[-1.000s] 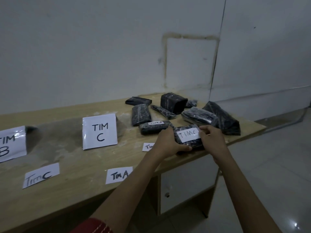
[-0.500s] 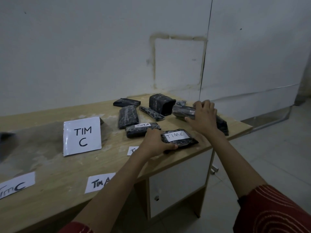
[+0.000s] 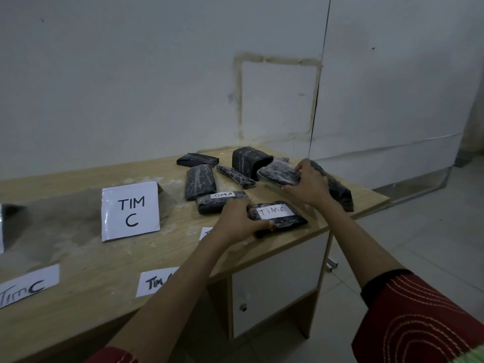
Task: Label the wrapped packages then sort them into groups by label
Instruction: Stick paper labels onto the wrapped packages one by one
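Right hand moved to rear package, near table edge

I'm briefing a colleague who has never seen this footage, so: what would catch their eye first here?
Probably the two hands at the right end of the wooden table: the left hand grips a black package labelled TIM C, while the right hand grips an unlabelled package just behind it. Next comes the white TIM C sign standing to the left, and the cluster of black wrapped packages at the far corner.
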